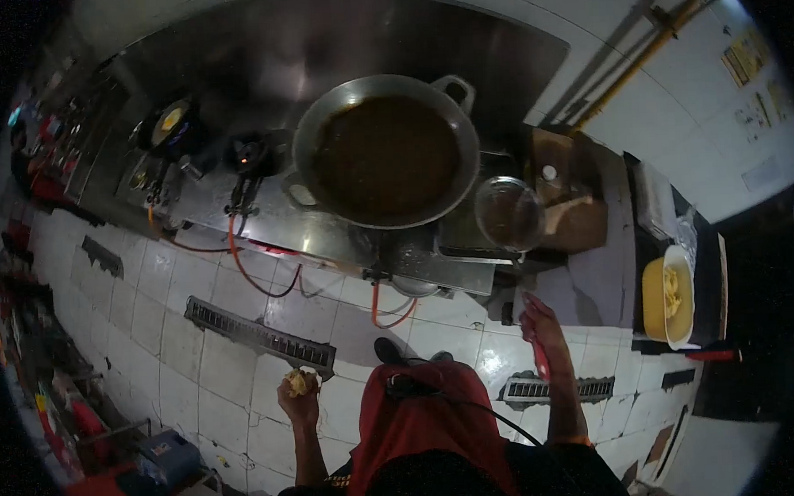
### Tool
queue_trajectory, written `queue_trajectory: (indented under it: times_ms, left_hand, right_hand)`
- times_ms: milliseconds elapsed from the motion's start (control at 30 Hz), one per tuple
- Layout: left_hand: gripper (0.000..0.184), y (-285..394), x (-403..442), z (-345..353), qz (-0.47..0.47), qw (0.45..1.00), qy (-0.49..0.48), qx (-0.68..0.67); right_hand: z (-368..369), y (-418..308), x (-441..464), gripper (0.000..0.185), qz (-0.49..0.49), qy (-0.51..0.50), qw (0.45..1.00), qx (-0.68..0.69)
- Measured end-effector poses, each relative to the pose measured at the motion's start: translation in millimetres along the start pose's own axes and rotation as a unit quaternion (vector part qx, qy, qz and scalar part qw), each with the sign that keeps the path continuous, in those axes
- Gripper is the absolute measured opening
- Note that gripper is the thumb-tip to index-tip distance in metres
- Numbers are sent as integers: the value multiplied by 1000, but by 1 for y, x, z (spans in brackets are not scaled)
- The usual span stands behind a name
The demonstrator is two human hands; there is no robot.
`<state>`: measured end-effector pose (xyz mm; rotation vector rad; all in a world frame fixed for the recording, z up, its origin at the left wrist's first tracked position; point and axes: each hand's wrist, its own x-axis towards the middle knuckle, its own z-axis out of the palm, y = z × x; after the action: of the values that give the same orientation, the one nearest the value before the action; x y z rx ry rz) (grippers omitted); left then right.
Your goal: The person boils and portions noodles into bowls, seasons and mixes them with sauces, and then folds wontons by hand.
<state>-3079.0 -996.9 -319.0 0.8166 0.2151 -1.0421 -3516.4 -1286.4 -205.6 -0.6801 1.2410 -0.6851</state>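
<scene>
My left hand (299, 406) is closed around a crumpled pale yellow lump (300, 382), held over the tiled floor; its kind is unclear. On the right, my right hand (542, 326) grips a long red handle (541, 361). The handle lines up with the stem of a round wire skimmer (509, 213), whose mesh bowl sits above the counter, right of a large wok. That wide metal wok (300, 155) has two loop handles and holds dark brown liquid (388, 155). Both hands are well apart from the wok.
Left of the wok are a burner (249, 153) with a small glow and a small dark pan (148, 133) with something yellow inside. Orange gas hoses (235, 255) hang at the counter's front. A cardboard box (582, 227) and yellow tub (653, 303) stand right. Drain grates (259, 332) cross the floor.
</scene>
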Motion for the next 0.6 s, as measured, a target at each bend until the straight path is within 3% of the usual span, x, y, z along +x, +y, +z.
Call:
queue_trajectory:
  times_ms: [33, 100, 133, 167, 200, 233, 267, 300, 333, 367, 433, 467, 533, 567, 600]
  left_hand:
    - [27, -3, 5, -10, 58, 991, 60, 108]
    - [25, -7, 0, 1, 76, 990, 80, 91]
    - [33, -3, -7, 30, 10, 999, 42, -31]
    - [35, -12, -7, 30, 75, 977, 36, 197]
    - [33, -21, -6, 32, 112, 944, 8, 312]
    - [32, -29, -6, 34, 155, 895, -11, 418]
    - [30, -37, -8, 52, 118, 927, -27, 354]
    - [31, -44, -12, 70, 79, 954, -37, 288]
    - [35, -55, -14, 89, -9, 989, -42, 139]
    - [37, -71, -11, 94, 3, 987, -41, 156]
    - [37, -106, -29, 140, 36, 969, -76, 231]
    - [38, -123, -38, 152, 103, 911, -138, 376]
    - [39, -156, -56, 173, 291, 706, -189, 618]
    - [34, -168, -62, 185, 128, 881, -167, 424]
    - [29, -186, -77, 203, -45, 973, -131, 185]
  right_hand:
    - [-5, 17, 23, 35, 3, 2, 1000, -11]
    - [6, 26, 56, 38, -2, 42, 998, -46]
    - [-7, 42, 82, 40, -26, -22, 999, 2]
    - [-15, 66, 104, 40, -64, -25, 997, -34]
    - [-31, 94, 140, 40, -96, -164, 963, 192]
    - [-27, 94, 157, 31, -126, -160, 967, 151]
    - [-21, 92, 171, 23, -155, -154, 970, 110]
    - [-10, 78, 165, 16, -129, -164, 966, 153]
    - [-15, 113, 211, 28, -153, -195, 953, 176]
    - [-14, 111, 210, 37, -128, -170, 961, 179]
    - [-19, 87, 166, 53, -201, -74, 970, -117]
    - [-24, 70, 130, 61, -276, 8, 871, -406]
    - [-61, 61, 73, 56, -453, -29, 784, -424]
    - [-81, 19, 13, 51, -377, -124, 827, -399]
    - [-110, -36, -54, 45, -293, -217, 854, -372]
